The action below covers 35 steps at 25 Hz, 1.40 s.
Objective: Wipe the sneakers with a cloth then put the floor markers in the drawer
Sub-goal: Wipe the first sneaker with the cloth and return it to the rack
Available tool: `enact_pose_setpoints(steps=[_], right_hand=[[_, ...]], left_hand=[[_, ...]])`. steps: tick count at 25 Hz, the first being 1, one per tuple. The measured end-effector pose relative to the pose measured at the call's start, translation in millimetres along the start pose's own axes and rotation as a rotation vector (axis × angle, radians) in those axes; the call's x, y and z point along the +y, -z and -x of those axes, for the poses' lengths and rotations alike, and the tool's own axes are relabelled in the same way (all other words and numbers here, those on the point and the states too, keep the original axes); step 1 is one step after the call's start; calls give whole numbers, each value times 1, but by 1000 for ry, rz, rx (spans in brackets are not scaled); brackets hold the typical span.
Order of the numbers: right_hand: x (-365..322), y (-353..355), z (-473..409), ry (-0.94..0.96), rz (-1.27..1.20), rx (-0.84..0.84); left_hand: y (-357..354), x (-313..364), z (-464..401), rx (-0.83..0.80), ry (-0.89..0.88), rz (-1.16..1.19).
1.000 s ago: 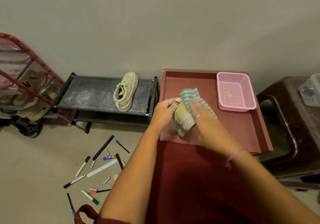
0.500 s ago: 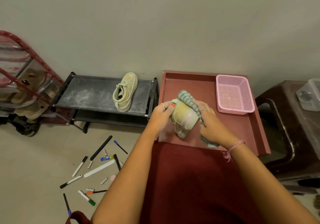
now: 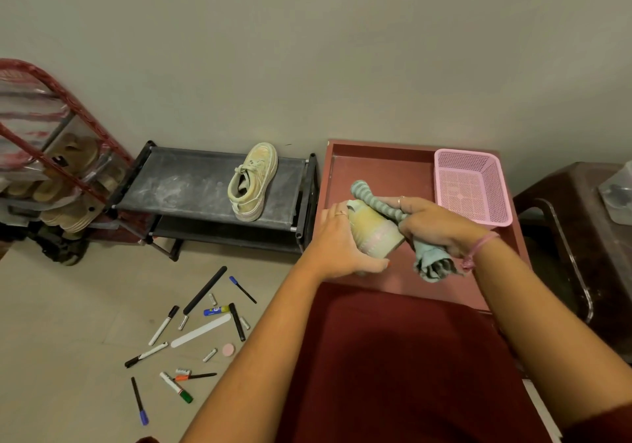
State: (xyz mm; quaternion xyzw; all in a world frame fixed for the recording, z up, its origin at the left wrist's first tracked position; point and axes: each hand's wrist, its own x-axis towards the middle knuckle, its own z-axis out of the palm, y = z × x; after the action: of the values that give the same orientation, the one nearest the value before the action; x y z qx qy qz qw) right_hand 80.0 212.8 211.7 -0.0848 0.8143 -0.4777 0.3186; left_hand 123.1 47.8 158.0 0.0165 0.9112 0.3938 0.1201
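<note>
A pale sneaker (image 3: 374, 228) is being held over the open red drawer (image 3: 379, 168), with the left hand (image 3: 337, 244) curling around its near side and gripping it, while the right hand (image 3: 432, 225) is clutching a bunched green striped cloth (image 3: 374, 198) and pressing it against the shoe's far side. Left of the left hand, a second sneaker (image 3: 253, 182) is lying on a black shoe rack (image 3: 184, 186), and nearer the person on that side, markers (image 3: 178, 384) are lying scattered over the floor (image 3: 68, 323). Just beyond the right hand, a pink basket (image 3: 473, 186) is sitting in the drawer's far corner.
</note>
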Motion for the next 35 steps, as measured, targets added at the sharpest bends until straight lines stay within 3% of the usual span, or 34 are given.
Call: enact_pose_setpoints(steps=[2,6,11,16,20,24,27,29,32,35], right_hand=[[-6,-11,-1,32,138,85],[-7,-38,0,132,584,57],[2,-17,-10,36,248,58],[9,-51,6,178,590,98],[11,-21,0,58,287,2],[4,-34,3,76,381,-43],[20,-83,21,390,906,319],[42,-95,23,500,1162,436],[60,-78,11,639,1161,487],[55,-75,6,566,963,492]], left_hand=[[3,-1,-2,-36,-54,7],[3,-10,-7,-33,-101,80],[5,-28,-5,-17,-87,155],[7,-33,-4,-26,-68,210],[5,-40,-3,-24,-49,224],[11,-39,-4,-18,-50,248],[19,-38,-6,-27,-98,333],[21,-40,-6,-51,-148,355],[19,-37,-5,-48,-125,386],[18,-29,-4,-11,-93,409]])
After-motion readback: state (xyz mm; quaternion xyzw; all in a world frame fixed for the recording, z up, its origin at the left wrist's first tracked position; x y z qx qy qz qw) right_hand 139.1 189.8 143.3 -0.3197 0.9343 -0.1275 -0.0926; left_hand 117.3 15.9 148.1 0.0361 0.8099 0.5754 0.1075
